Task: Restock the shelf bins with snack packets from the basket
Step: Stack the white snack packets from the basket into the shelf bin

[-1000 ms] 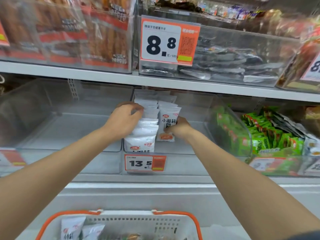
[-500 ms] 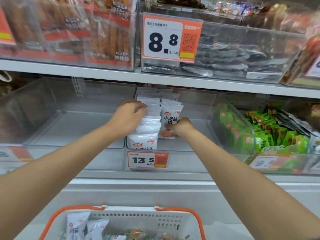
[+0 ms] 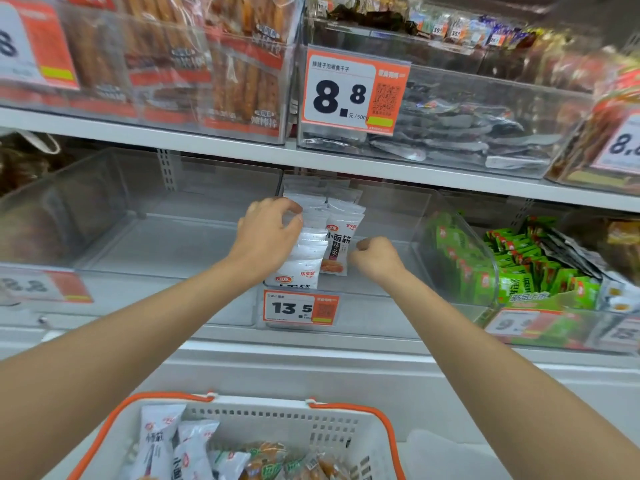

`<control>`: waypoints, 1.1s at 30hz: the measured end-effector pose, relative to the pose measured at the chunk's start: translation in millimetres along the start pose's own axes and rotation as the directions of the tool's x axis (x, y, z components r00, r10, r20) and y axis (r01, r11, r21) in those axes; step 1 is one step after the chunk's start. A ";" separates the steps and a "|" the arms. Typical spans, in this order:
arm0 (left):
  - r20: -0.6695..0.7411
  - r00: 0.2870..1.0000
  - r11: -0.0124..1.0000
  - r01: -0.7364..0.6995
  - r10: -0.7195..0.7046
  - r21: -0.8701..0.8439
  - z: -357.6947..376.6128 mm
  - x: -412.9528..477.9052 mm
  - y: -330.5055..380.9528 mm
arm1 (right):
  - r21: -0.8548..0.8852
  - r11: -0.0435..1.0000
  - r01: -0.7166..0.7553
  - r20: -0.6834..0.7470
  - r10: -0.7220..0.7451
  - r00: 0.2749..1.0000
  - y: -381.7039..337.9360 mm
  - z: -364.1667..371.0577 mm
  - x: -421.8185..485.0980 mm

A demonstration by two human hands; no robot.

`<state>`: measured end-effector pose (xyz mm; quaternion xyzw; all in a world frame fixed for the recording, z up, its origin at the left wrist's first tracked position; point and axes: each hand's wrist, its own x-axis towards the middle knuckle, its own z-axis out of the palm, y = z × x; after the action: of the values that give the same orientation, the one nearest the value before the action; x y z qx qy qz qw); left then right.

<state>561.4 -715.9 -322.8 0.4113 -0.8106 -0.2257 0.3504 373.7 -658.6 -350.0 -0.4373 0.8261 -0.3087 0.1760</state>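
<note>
White snack packets [image 3: 313, 251] stand in two rows inside a clear shelf bin [image 3: 377, 308] that carries a 13.5 price tag [image 3: 299, 308]. My left hand [image 3: 266, 233] reaches over the left row, with its fingers and thumb curled round the packet tops. The front packet of the right row [image 3: 337, 247] shows black lettering and leans upright. My right hand [image 3: 375, 259] is a loose fist just right of that packet, touching its edge without clearly gripping it. At the bottom, the white basket [image 3: 263, 415] with an orange rim holds more white packets [image 3: 159, 438] and some orange and green ones.
A clear bin [image 3: 156, 237] to the left holds nothing. The bin on the right is full of green packets [image 3: 519, 275]. The shelf above [image 3: 207, 143] carries bins of brown sticks and silver packets behind an 8.8 tag [image 3: 353, 91]. A white ledge runs below the bins.
My right hand has let go of the right row's front packet and slid a little to the right. My left hand stays over the left row. The view has tilted down slightly.
</note>
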 end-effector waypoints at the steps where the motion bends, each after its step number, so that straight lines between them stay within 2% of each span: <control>1: -0.063 0.998 1.000 -0.023 0.024 0.014 -0.5 -6.5 3.3 | 0.008 0.996 0.084 -0.074 -0.083 0.994 -0.4 -2.2 -10.2; 4: -0.195 0.970 0.989 -0.137 0.146 0.059 -7.0 -31.7 18.0 | 0.016 0.939 0.344 -0.302 -0.323 0.897 -7.9 -3.1 -52.8; 6: -0.147 0.978 0.989 -0.145 0.147 0.022 -12.3 -50.8 26.1 | -0.028 0.893 0.450 -0.353 -0.430 0.831 -13.0 2.9 -81.1; 8: -0.057 0.994 0.995 -0.098 0.097 -0.023 -14.3 -71.9 26.3 | -0.017 0.881 0.474 -0.324 -0.453 0.831 -13.1 16.2 -107.3; 11: 0.113 0.993 1.000 -0.026 0.025 0.014 -12.3 -104.5 7.5 | 0.002 0.883 0.470 -0.227 -0.457 0.860 -0.3 47.3 -141.7; 13: 0.256 0.964 0.995 0.044 -0.066 0.091 -11.0 -126.1 -16.3 | -0.030 0.899 0.437 -0.052 -0.438 0.898 14.2 69.9 -158.9; 15: 0.416 0.891 0.979 0.124 -0.183 0.164 -8.5 -149.0 -43.2 | -0.152 0.908 0.391 0.244 -0.349 0.905 36.9 91.9 -169.7; 17: 0.554 0.787 0.957 0.162 -0.271 0.239 -3.9 -170.7 -72.0 | -0.282 0.890 0.359 0.502 -0.182 0.846 67.2 114.5 -175.8; 18: 0.601 0.742 0.947 0.146 -0.296 0.286 -1.2 -180.1 -86.1 | -0.342 0.872 0.351 0.580 -0.098 0.809 84.2 125.4 -178.5; 21: 0.672 0.657 0.921 0.091 -0.342 0.380 4.2 -199.7 -122.2 | -0.503 0.777 0.379 0.720 0.135 0.681 129.5 155.7 -191.9; 23: 0.705 0.611 0.906 0.047 -0.360 0.421 10.3 -204.9 -135.7 | -0.545 0.682 0.488 0.810 0.278 0.516 149.5 171.9 -207.4; 25: 0.740 0.570 0.903 0.006 -0.356 0.430 17.8 -207.2 -136.7 | -0.552 0.616 0.562 0.834 0.413 0.366 165.5 186.1 -222.5; 28: 0.795 0.517 0.916 -0.048 -0.317 0.397 29.4 -210.4 -130.6 | -0.536 0.600 0.593 0.829 0.506 0.237 185.9 204.7 -237.9; 29: 0.815 0.493 0.921 -0.068 -0.304 0.385 30.8 -212.6 -128.5 | -0.522 0.598 0.607 0.837 0.496 0.232 188.9 207.6 -241.7; 31: 0.841 0.458 0.932 -0.072 -0.286 0.356 31.7 -217.0 -125.4 | -0.498 0.589 0.637 0.858 0.438 0.266 189.4 207.7 -245.9; 33: 0.850 0.453 0.943 -0.059 -0.268 0.328 29.7 -218.9 -120.8 | -0.512 0.657 0.554 0.859 0.385 0.337 185.2 202.7 -242.1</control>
<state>691.5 -600.7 -504.9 0.3331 -0.8709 -0.2969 -0.2062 508.1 -450.5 -619.5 -0.6077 0.5841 0.3602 0.3998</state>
